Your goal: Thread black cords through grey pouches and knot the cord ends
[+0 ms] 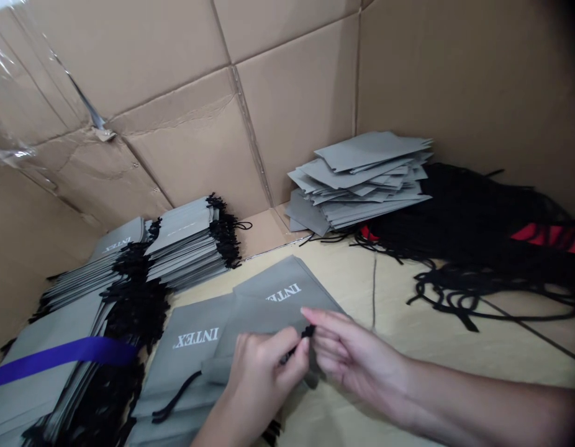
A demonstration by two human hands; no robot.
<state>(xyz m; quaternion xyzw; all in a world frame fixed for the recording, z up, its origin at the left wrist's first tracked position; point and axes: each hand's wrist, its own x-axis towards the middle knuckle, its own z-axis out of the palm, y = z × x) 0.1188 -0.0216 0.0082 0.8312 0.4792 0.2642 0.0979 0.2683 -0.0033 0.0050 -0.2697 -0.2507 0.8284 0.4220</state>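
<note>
In the lower middle of the head view, my left hand pinches a short black cord at the edge of a grey pouch. My right hand meets it from the right, its fingertips closed on the same cord. Part of the cord is hidden by my fingers, and the picture is slightly blurred there. Under my hands lie grey pouches printed INTEX, with another printed pouch just behind. A loose black cord end rests on the pouches at left.
Stacks of corded grey pouches stand at left, one bundle wrapped by a purple band. A loose pile of grey pouches sits at the back right, beside a heap of black cords with red strips. Cardboard walls enclose the table.
</note>
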